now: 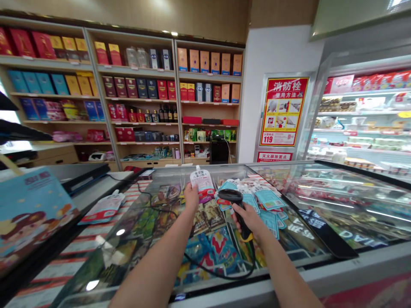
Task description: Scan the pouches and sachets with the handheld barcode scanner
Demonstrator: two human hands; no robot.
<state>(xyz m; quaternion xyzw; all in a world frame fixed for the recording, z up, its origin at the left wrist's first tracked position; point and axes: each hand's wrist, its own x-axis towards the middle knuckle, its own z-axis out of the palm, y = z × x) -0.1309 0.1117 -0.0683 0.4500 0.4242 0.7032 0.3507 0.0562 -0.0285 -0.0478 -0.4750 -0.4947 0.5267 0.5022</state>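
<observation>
My left hand (192, 196) grips the lower left side of a white and red spouted drink pouch (202, 182), whose cap points up and away from me. In my right hand (248, 220) is a black barcode scanner (231, 196), its head turned left toward the pouch; a black cable (231, 277) loops from its yellow-ringed handle base across the glass. Just beyond the scanner lies a heap of blue and white pouches (268, 199) on the freezer's glass top (180, 256). Another spouted pouch (104, 207) lies flat at the left, on a striped surface.
Under the glass are several packaged frozen goods. A light blue illustrated bag (35, 209) stands at the near left. A black strip with white lettering (327, 233) crosses the glass at right. Shelves of boxes (138, 87) line the back wall; a chilled display (362, 115) stands at right.
</observation>
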